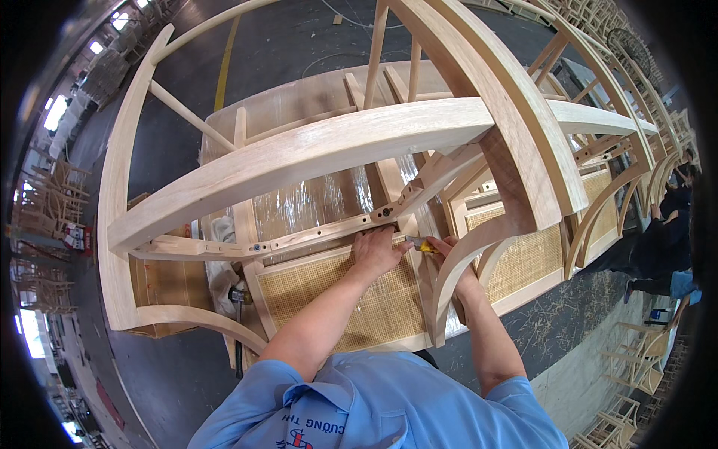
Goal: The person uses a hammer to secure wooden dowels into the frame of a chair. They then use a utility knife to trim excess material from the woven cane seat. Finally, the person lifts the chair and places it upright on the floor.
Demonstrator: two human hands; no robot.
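An upside-down pale wooden chair frame (314,142) rests before me, its curved rails arching over my arms. Set in its near part is a woven cane panel (307,299) with a light wooden border. My left hand (378,251) lies on the panel's far edge with its fingers extended, beside a drilled wooden rail (321,232). Just right of it, my right hand (451,256) is closed around a yellow utility knife (428,245) whose metal tip points left toward my left hand. A curved chair leg (449,288) partly covers the right hand and wrist.
More chair frames with cane panels (523,266) adjoin on the right. A hammer (240,296) and crumpled plastic (221,277) lie left of the panel, near a cardboard box (176,277). At far right another person (682,284) is present; stacked chairs (52,254) stand at the left.
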